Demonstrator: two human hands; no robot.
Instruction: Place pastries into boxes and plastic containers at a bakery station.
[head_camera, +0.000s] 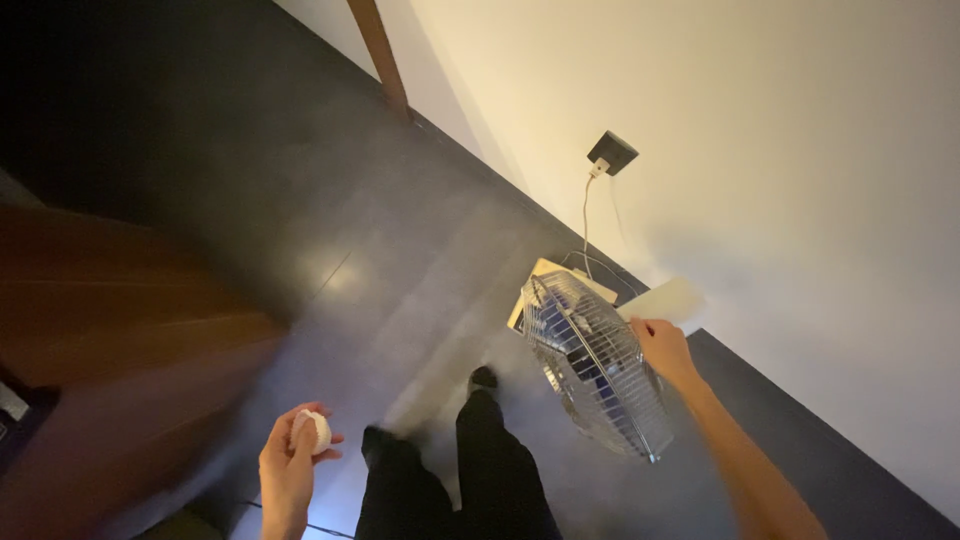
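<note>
Right hand (662, 345) is gripping the fan (595, 365) rim at 3 o'clock; left hand (290, 462), at 8 o'clock, is clutching a white cloth ball (316, 430).

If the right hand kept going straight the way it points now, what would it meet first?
The right hand already rests at the rim of the fan's wire grille, so it would probably press into that cage first; depth is hard to judge from above.

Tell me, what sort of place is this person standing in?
Probably a room in a home: a dark tiled floor, a plain pale wall with a socket, and a standing fan that the right hand touches.
</note>
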